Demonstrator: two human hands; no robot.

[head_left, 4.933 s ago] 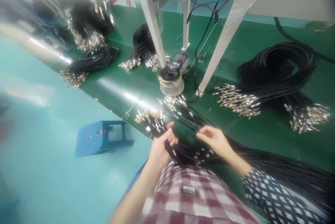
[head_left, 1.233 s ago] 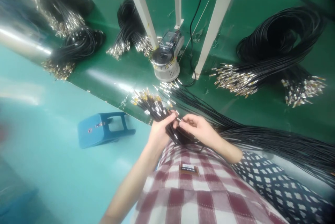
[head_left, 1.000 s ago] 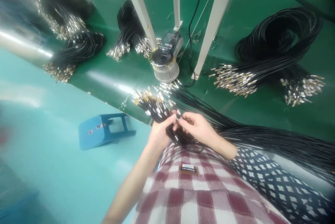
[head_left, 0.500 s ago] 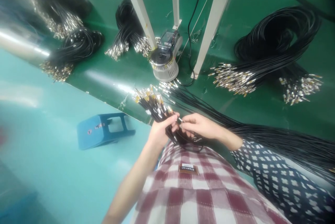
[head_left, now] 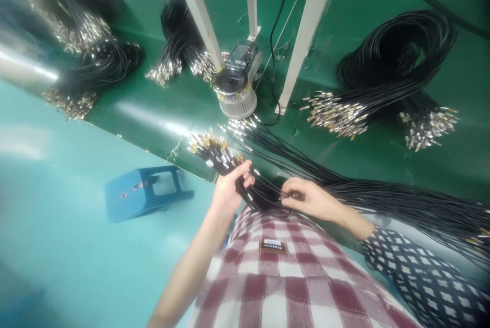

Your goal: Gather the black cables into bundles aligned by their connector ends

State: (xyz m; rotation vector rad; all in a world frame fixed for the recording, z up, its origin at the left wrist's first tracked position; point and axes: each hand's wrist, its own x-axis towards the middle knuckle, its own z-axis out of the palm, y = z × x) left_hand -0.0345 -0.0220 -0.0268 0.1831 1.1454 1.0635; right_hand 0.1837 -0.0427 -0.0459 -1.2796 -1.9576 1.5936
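Currently left hand (head_left: 228, 190) grips cable bundle (head_left: 220, 158) near table edge (head_left: 151, 149); right hand (head_left: 312, 201) (grip unclear) apart.

Seen from above, the bare left arm (head_left: 191, 261) slants upward to the left grip (head_left: 229, 185), a hand with thumb and fingers curled closed. The right arm (head_left: 356, 220), sleeved to mid-forearm, reaches in from lower right; the right grip (head_left: 313, 199) is apart from the left, its fingers bent inward.
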